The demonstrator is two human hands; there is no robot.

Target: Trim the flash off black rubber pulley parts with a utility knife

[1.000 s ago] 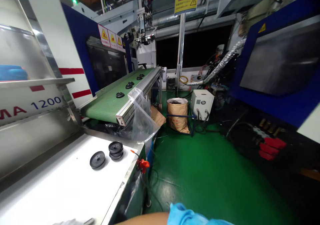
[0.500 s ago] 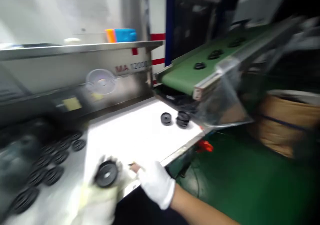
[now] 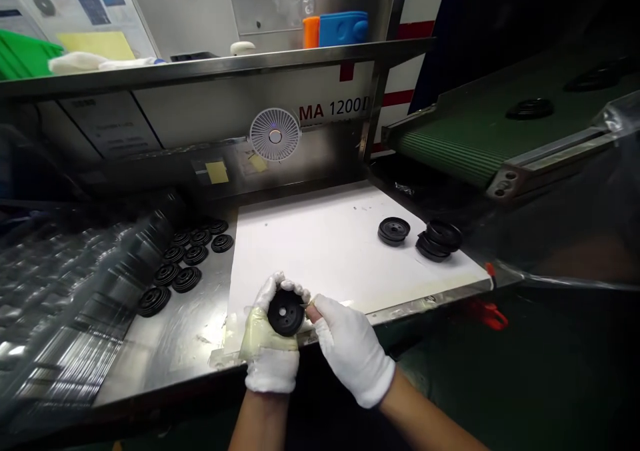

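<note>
At the far left, a green plastic bin (image 3: pixel 20 54) and a white cloth (image 3: pixel 75 63) lie on a steel shelf (image 3: pixel 210 61) that runs above the table (image 3: pixel 185 351). Farther along the shelf stand an orange item (image 3: pixel 311 32) and a blue case (image 3: pixel 343 29). Below the shelf, a small white fan (image 3: pixel 275 134) is fixed to the machine panel, just left of the lettering "MA 1200".

On the left part of the bare steel table, rows of black pulley-shaped parts (image 3: pixel 187 264) lie flat, and a clear, glare-streaked shape covers the area beyond them at the left edge. The left hand (image 3: pixel 270 334), in a white glove with a yellowed palm, is closed around a black pulley-shaped part (image 3: pixel 286 312), holding it up at the near edge of the table. The gloved right hand (image 3: pixel 350 351) is bent beside it, its fingers (image 3: pixel 320 311) touching the part's right rim; whether it grips the part, I cannot tell.

A white sheet (image 3: pixel 310 251) covers the table's middle. Near its right edge sit a single black part (image 3: pixel 393 231) and, just beside it, a small leaning stack (image 3: pixel 437 239). Past the table's far right corner runs a green conveyor belt (image 3: pixel 450 137), and clear plastic film (image 3: pixel 565 224) hangs in front of its side rail.
</note>
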